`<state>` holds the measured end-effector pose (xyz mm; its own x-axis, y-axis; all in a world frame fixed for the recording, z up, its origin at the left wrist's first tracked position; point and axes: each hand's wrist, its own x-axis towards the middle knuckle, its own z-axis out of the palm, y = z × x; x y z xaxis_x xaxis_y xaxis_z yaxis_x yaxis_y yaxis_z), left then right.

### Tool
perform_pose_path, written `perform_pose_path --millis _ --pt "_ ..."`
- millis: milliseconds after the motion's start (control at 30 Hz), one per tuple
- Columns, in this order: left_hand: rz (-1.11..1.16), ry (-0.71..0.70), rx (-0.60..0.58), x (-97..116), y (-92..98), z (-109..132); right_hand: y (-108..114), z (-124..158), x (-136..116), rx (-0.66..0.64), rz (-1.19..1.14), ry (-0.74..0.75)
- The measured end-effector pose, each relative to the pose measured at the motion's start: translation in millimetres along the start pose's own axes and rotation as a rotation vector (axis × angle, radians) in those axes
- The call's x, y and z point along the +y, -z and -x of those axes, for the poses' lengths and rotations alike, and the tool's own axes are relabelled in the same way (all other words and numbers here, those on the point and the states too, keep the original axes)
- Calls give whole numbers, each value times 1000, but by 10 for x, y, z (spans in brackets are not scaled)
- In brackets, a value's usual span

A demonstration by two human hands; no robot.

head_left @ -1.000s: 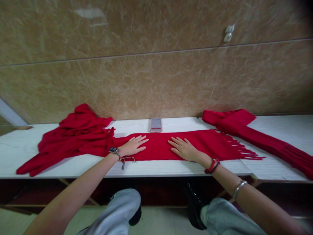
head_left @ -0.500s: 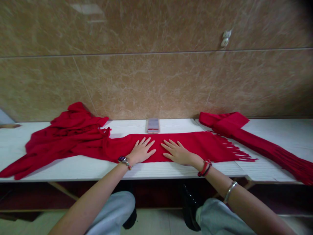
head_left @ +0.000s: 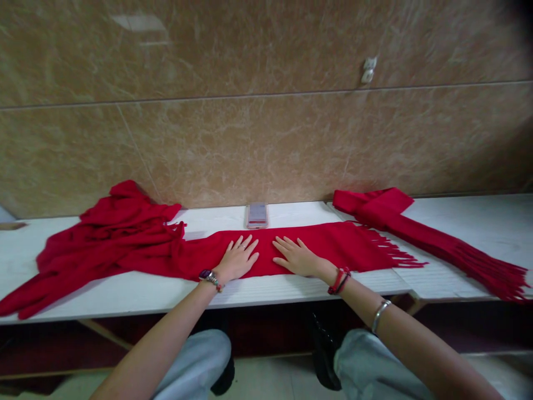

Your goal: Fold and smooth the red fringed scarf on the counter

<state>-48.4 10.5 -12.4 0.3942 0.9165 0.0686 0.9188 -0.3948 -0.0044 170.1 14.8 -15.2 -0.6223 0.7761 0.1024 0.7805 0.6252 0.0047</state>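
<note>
A red fringed scarf point(head_left: 333, 247) lies flat along the white table, its tassels pointing right. My left hand point(head_left: 237, 260) rests palm down on its middle, fingers spread, with a ring on one finger. Just to the right, my right hand point(head_left: 297, 258) is also laid flat on the cloth, fingers stretched out. Neither hand grips anything. At its left end the scarf meets a crumpled heap of red cloth point(head_left: 112, 239); whether they are one piece I cannot tell. A folded red scarf point(head_left: 420, 230) with fringe lies diagonally at the right.
A phone point(head_left: 257, 215) lies behind the scarf, near the tiled wall point(head_left: 250, 150). The white table point(head_left: 158, 294) runs along that wall, with its front edge close to my knees. A small white fixture point(head_left: 368, 70) is on the wall.
The view has shifted and tilted slightly, so the scene sits a little further left. Both hands stay flat on the scarf, in nearly the same place on it.
</note>
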Motion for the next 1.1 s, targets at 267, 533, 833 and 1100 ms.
perform_pose_path --millis 267,533,833,1100 --pt "-10 6 -25 24 47 -5 113 564 866 -106 166 -212" --pt "-36 9 -25 16 44 -30 262 -65 297 93 -2 -155" --pt "-35 7 -41 8 78 16 34 -297 294 -78 -85 -156" --pt "2 -9 -22 -16 47 -4 39 424 1366 -138 103 -515"
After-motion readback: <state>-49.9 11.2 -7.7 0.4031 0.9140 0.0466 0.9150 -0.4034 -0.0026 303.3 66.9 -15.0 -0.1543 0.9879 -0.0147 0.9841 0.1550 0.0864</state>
